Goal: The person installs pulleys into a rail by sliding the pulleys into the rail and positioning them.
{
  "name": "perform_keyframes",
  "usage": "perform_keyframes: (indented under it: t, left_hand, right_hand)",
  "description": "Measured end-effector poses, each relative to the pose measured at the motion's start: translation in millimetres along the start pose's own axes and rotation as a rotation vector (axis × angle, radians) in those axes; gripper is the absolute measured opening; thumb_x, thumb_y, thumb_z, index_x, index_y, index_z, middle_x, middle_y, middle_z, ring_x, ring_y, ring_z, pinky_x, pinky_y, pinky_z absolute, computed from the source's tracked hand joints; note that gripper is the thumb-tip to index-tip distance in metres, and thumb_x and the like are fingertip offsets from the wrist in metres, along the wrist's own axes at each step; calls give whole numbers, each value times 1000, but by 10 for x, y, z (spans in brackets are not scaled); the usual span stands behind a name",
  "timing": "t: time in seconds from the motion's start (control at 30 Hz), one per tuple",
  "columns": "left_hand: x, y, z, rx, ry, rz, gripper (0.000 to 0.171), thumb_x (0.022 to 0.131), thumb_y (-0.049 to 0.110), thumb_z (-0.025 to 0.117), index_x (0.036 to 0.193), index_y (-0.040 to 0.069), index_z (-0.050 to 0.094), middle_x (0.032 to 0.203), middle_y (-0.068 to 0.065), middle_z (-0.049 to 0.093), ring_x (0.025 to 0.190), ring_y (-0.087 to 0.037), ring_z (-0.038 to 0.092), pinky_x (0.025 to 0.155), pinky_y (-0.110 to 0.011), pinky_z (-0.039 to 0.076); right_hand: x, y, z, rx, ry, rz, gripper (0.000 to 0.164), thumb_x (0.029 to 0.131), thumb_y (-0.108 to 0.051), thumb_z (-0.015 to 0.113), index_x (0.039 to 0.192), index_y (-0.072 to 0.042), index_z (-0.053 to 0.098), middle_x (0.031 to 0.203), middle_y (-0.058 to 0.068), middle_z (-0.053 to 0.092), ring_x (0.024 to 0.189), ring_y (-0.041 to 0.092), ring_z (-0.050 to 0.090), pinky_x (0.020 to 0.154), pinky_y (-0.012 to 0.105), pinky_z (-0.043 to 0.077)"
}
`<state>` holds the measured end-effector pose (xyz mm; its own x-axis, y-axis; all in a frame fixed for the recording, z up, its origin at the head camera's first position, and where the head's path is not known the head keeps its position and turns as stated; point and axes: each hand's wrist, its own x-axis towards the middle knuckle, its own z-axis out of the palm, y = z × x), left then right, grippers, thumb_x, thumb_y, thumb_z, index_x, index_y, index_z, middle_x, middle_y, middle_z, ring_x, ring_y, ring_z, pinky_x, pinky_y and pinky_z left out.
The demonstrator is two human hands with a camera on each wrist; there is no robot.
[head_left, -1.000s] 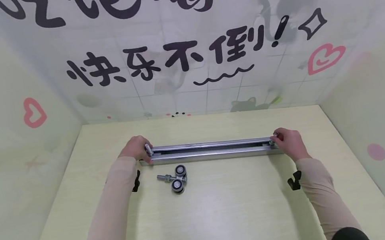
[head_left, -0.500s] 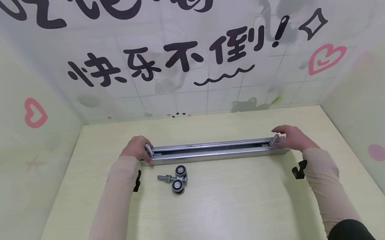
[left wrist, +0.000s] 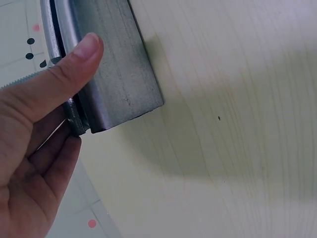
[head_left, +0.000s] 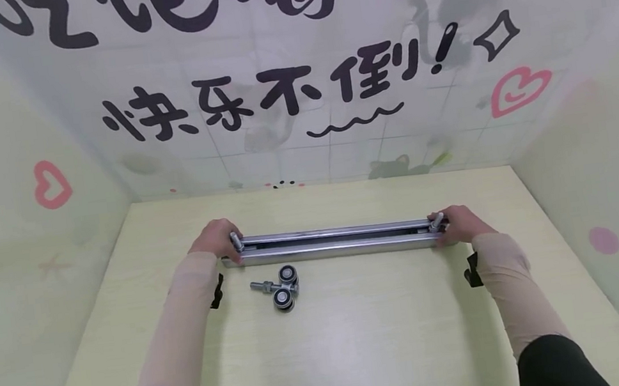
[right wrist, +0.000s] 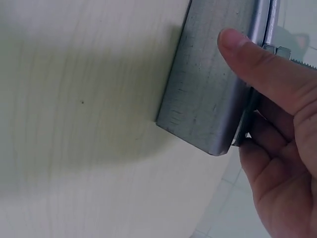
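Note:
A long silvery metal rail (head_left: 339, 247) with a slot along its top lies crosswise on the table. My left hand (head_left: 219, 239) grips its left end, the thumb on the front wall in the left wrist view and the fingers behind. At the other end my right hand (head_left: 460, 223) holds the rail the same way, its thumb (right wrist: 247, 52) on the front wall. A threaded bolt (head_left: 237, 242) stands out of the slot beside the left hand, and another bolt (head_left: 437, 222) leans beside the right hand. What carries the bolts inside the rail is hidden.
A roller hanger (head_left: 280, 288) with black-rimmed wheels and a threaded bolt lies on the pale wood table (head_left: 351, 342), in front of the rail's left part. A printed cloth wall (head_left: 290, 131) rises behind the table, with more cloth at both sides.
My right hand has let go of the right bolt, opened and moved around the rail's right end, which it now grips. The left hand keeps its hold.

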<state>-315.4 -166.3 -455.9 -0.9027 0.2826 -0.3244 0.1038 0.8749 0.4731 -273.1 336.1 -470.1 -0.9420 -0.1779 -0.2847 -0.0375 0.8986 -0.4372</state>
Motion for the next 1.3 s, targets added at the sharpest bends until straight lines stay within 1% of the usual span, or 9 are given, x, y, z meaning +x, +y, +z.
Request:
perform_keyframes:
  t: [0.2, 0.33, 0.47, 0.57, 0.7, 0.83, 1.0, 1.1, 1.3]
  left_hand:
    - [2, -48, 30, -29, -12, 27, 58, 57, 6, 83, 109, -6, 60, 102, -19, 63, 89, -28, 60, 84, -42, 49]
    - [8, -85, 70, -43, -11, 51, 61, 58, 7, 82, 112, -7, 58, 106, -21, 62, 95, -33, 59, 88, -46, 46]
    - [-7, -84, 74, -45, -44, 63, 62, 61, 8, 81, 115, -7, 55, 109, -22, 60, 98, -34, 57, 89, -47, 45]
    - [-27, -84, 25, -44, -101, 73, 68, 64, 13, 80, 121, -8, 50, 113, -23, 58, 99, -32, 56, 88, -46, 45]
    - [-70, -34, -140, -23, -168, 56, 78, 69, 21, 78, 131, -8, 39, 128, -28, 45, 114, -41, 45, 94, -53, 38]
    - [-78, 214, -322, 32, -159, 36, 73, 77, 22, 71, 134, -7, 35, 136, -29, 34, 122, -45, 34, 97, -58, 32]
    - [18, 726, -387, 126, -98, 45, 66, 79, 21, 68, 132, -4, 39, 139, -23, 34, 123, -41, 36, 97, -56, 33]
    - [125, 1053, -337, 165, -94, 83, 64, 80, 23, 68, 132, -3, 40, 139, -21, 37, 123, -38, 38, 99, -52, 34]
    - [380, 1662, -75, 207, -104, 210, 56, 83, 27, 65, 128, 0, 47, 134, -14, 46, 122, -31, 43, 102, -43, 35]
  right_hand:
    - [7, 52, 53, 50, 39, 14, 64, 64, -11, 80, 121, 1, 55, 120, 29, 52, 102, 37, 50, 90, 49, 40]
    - [-13, 37, 70, 88, 36, 51, 65, 62, -8, 80, 121, 1, 55, 119, 28, 53, 102, 37, 51, 90, 49, 40]
    - [-16, 41, 92, 110, 29, 86, 66, 59, -7, 80, 121, 0, 56, 119, 27, 54, 101, 35, 51, 89, 47, 41]
    - [4, 64, 113, 108, 33, 87, 67, 58, -6, 81, 119, -1, 57, 118, 26, 55, 101, 35, 52, 89, 47, 42]
    - [28, 80, 120, 110, 38, 72, 66, 57, -6, 81, 118, -1, 58, 117, 25, 56, 100, 34, 53, 89, 46, 42]
    - [20, 72, 106, 119, 40, 78, 65, 56, -6, 81, 117, -1, 58, 116, 24, 57, 99, 33, 53, 89, 46, 42]
    - [2, 34, 72, 137, 37, 85, 65, 57, -5, 81, 118, -1, 58, 115, 23, 58, 98, 32, 54, 88, 44, 43]
    - [-5, 12, 48, 142, 36, 85, 66, 57, -4, 80, 119, -2, 57, 115, 23, 59, 97, 31, 54, 87, 44, 43]
    - [-1, 16, 36, 144, 37, 75, 66, 57, -4, 81, 118, -1, 57, 114, 22, 59, 98, 32, 55, 90, 44, 43]
